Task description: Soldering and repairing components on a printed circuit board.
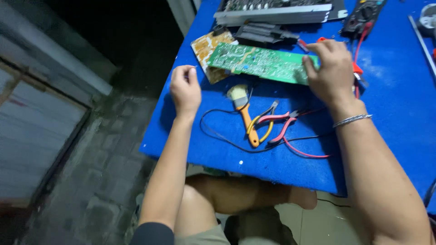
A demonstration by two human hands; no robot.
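A long green circuit board (261, 62) is seen lying slightly askew on the blue table (395, 95), its solder side turned up and covered with pale traces and small silvery joints. Its right end is touched by the right hand (331, 70), whose fingers are spread and curved over the edge; whether the board is actually gripped cannot be told. A smaller tan board (208, 49) is partly tucked beneath its left end. The left hand (185, 88) is held just left of the board, fingertips pressed together around something too small to be made out. Just in front of the board are laid a brush with an orange handle (245, 113), yellow-handled pliers (264, 121) and pink-handled cutters (284, 123).
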